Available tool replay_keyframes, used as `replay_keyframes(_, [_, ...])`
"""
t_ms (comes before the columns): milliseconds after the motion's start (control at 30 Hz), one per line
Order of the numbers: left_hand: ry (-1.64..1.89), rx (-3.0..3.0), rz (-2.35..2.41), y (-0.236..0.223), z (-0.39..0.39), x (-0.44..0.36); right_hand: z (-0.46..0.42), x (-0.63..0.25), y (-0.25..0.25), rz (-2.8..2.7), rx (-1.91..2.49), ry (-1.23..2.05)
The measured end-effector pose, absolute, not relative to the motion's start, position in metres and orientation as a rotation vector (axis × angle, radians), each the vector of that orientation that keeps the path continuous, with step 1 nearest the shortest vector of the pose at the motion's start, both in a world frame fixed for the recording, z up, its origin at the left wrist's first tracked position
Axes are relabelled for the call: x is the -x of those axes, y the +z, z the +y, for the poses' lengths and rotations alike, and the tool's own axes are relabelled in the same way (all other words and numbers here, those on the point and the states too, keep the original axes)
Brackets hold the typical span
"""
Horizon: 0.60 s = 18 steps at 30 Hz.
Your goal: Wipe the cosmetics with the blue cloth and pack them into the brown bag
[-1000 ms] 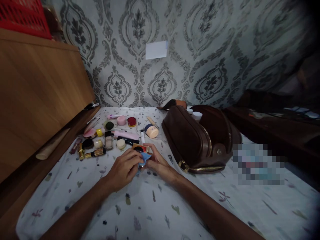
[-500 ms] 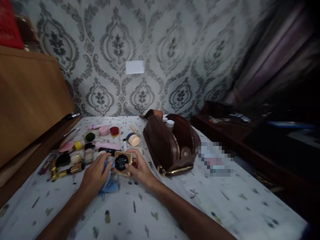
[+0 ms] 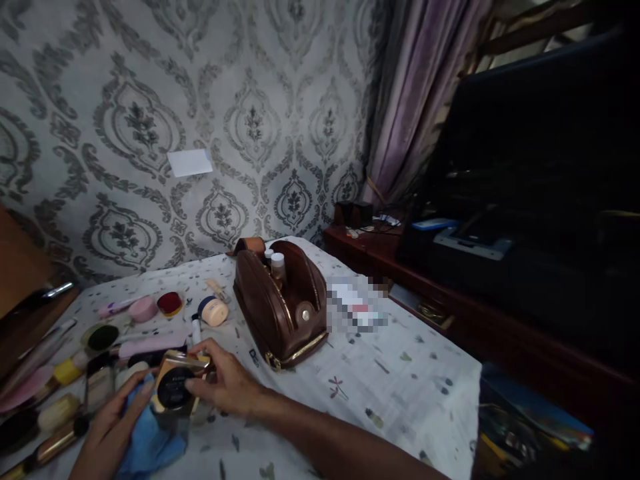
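My right hand (image 3: 227, 385) grips a gold compact with a round black lid (image 3: 176, 387), fingers pinched on its right edge. At the lower left, my left hand (image 3: 107, 437) holds a blue cloth (image 3: 150, 440) bunched against the compact's left side. Both hands hover just above a white patterned sheet (image 3: 400, 393). Several cosmetics lie to the left: a pink tube (image 3: 150, 346), a pink jar (image 3: 143, 309), a red pot (image 3: 170, 303), a peach jar (image 3: 214, 311).
A brown zip bag (image 3: 280, 307) stands open behind my right hand with small bottles (image 3: 277, 263) inside. A dark wooden bench (image 3: 450, 300) and dark screen (image 3: 540, 160) fill the right. A purple curtain (image 3: 415, 100) hangs by the patterned wall.
The camera has swung right, shifting everything leftward. The compact came up into my right hand and now shows its black lid; the blue cloth moved to the left hand's side.
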<state>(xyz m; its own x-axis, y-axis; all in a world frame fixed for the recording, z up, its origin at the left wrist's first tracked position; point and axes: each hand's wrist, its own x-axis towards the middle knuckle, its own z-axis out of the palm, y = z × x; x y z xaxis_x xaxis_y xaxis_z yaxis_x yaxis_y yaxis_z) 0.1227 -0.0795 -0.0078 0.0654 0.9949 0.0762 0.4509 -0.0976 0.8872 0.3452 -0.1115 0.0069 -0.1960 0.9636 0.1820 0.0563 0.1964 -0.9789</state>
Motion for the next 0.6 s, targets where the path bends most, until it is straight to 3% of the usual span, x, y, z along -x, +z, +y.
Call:
replay_keyframes(233, [0.942, -1.683, 1.379, 0.010, -0.087, -0.140, -0.107, -0.348, 0.006, -1.516, 1.195, 1.154])
replay_keyframes(600, [0.779, -1.966, 1.148, 0.011, -0.089, -0.144, -0.096, -0.351, -0.012, -1.619, 1.048, 1.284])
